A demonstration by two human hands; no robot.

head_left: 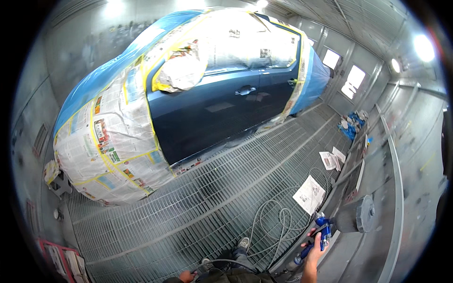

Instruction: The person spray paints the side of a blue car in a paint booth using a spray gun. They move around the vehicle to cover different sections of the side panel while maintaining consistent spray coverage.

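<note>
Plainly, the spray gun [325, 231] is in the right hand [314, 253], raised over the near right corner of the grated floor [222, 189]; the fingers wrap its blue body, a grip that probably steadies it against the weight of the dark cup [347, 218] joined to it, whose wide lid faces the wall. The left hand [187, 276] is close to a grey hose [226, 260], but it is so cut off by the lower rim that I cannot tell whether it grasps anything. Slack loops of hose lie toward the floor's right edge, likely leaving spare reach. Loose printed sheets [309, 194] lie farther along that edge, and crumpled blue plastic [350, 126] is heaped near the far right corner. Along the floor's far side stands a car [222, 104], its dark blue doors [188, 127] bare, while newspaper [78, 153], yellow tape [161, 87] and blue sheeting [96, 87] wrap most of the rest, presumably as a shield for the surfaces beneath.
</note>
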